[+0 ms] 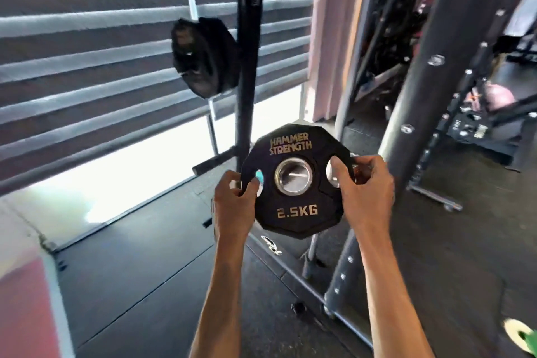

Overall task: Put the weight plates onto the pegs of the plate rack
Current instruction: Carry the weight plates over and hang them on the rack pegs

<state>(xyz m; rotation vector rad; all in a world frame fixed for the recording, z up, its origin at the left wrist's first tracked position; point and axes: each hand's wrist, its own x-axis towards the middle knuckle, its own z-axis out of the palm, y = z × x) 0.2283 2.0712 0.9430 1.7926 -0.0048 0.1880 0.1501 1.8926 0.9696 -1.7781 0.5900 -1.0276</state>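
A black 2.5 kg weight plate (295, 209) with gold lettering and a steel centre ring is held upright in front of me. My left hand (232, 200) grips its left edge, thumb through the left cut-out. My right hand (363, 186) grips the right edge, thumb through the right cut-out. Behind and above it stands the black post of the plate rack (247, 67). Black plates (203, 58) hang on an upper peg to the left of the post. A bare lower peg (213, 164) sticks out to the left, just left of the held plate.
A thick dark upright with bolts (430, 90) rises close on the right. Striped window blinds (87, 52) fill the wall behind the rack. Dark rubber flooring (145, 270) lies below. Other gym equipment (479, 113) crowds the far right.
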